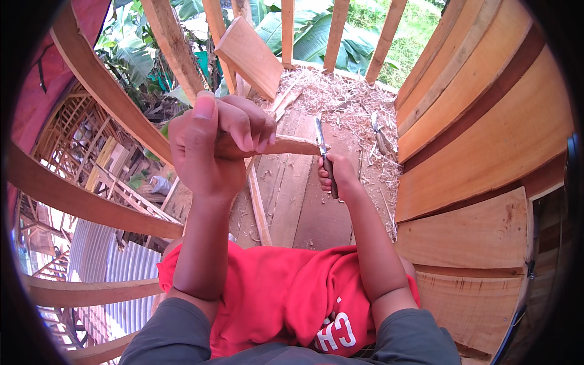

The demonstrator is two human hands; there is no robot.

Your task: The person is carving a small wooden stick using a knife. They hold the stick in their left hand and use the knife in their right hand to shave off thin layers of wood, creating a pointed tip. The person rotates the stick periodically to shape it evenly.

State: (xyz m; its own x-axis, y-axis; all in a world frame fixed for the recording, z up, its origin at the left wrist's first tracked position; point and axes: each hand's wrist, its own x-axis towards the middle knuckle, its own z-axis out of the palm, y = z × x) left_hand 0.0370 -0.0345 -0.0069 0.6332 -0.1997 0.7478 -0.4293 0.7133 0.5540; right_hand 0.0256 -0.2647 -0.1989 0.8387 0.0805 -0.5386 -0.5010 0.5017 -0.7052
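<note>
My left hand point(204, 152) is raised at the centre left, its fingers wrapped round a carved wooden stick point(292, 145). The stick's pale, whittled end points right, and the fingers hide its other end. My right hand point(342, 176) grips a knife point(321, 132) by its dark handle, with the blade pointing away from me. The blade crosses the stick's right end and seems to touch it. A second bladed tool point(379, 132) lies among the wood shavings point(353, 91) to the far right of my right hand.
A red cloth point(274, 274) covers my lap. Shavings are strewn over the plank floor point(286, 201). A thin wooden strip point(258, 204) lies below my left hand. At the far side a board point(252, 55) leans on upright slats. A plank wall point(480, 128) stands on the right; slatted railing point(103, 219) on the left.
</note>
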